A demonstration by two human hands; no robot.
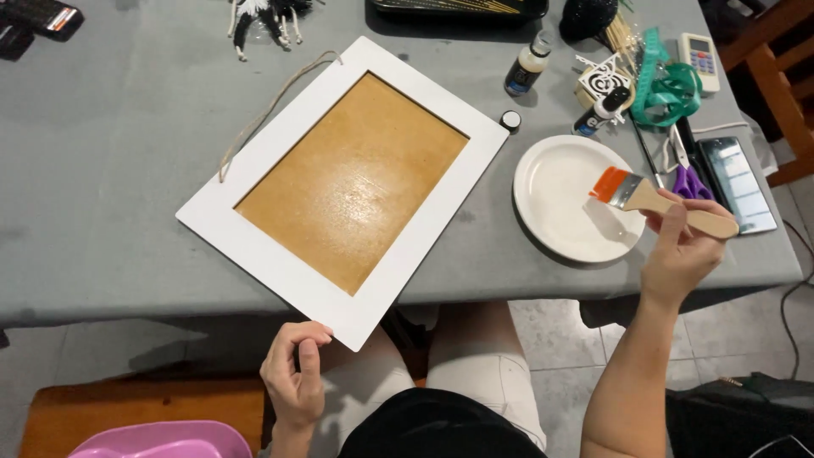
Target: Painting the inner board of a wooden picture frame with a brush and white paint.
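Nearest the lens: the person's lap in pale shorts point(475, 373), with a pink plastic rim point(161, 439) low to the left of it. Left hand point(294, 373) sits just off the near corner of the white frame point(254, 246), fingers curled in a loose grip, fingertips touching or nearly touching that corner; hard to tell if it pinches the edge. The frame lies flat and skewed on the grey tabletop point(102, 170), its brown glossy panel point(352, 182) facing up, a twine loop point(271, 106) trailing from its far-left edge. Right of the frame: white plate point(560, 203). Right hand point(682, 246) has its grip closed around the wooden handle of a flat brush point(653, 197), orange bristles hanging over the plate. Beyond the frame's far corner: small dark bottle point(526, 66), loose black cap point(510, 120). Purple-handled scissors point(688, 178) right of the plate.
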